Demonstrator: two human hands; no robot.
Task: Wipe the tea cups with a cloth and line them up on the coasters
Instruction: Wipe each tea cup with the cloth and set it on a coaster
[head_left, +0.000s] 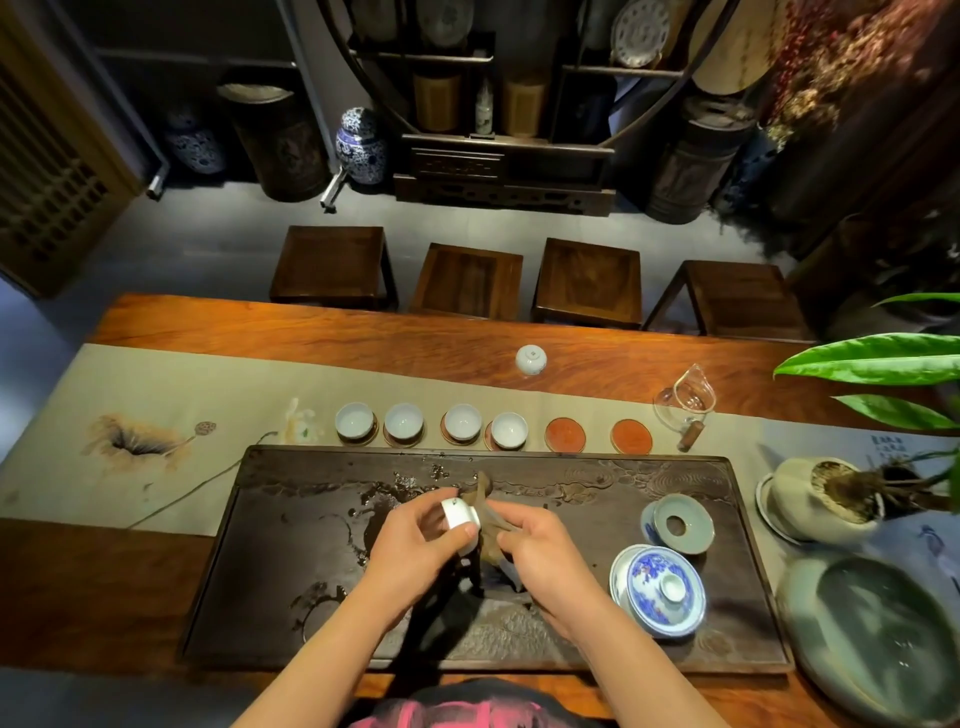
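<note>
Over the dark tea tray (291, 519) my left hand (410, 545) grips a small white tea cup (460, 517) tipped on its side. My right hand (540, 551) holds a brown cloth (485, 514) against the cup. Beyond the tray runs a row of coasters. Several white cups (355, 421) (403, 421) (462, 422) (509, 430) stand on the left ones. Two red coasters (565, 435) (631, 436) at the right end are bare. Another white cup (531, 359) sits upside down on the wooden table farther back.
A blue-and-white lidded gaiwan (660, 590) and a celadon strainer dish (680, 522) stand on the tray's right side. A glass pitcher (685, 402) stands behind the coasters. A potted plant (821, 499) and a large grey-green bowl (878, 639) are at the right. Stools (467, 280) line the far side.
</note>
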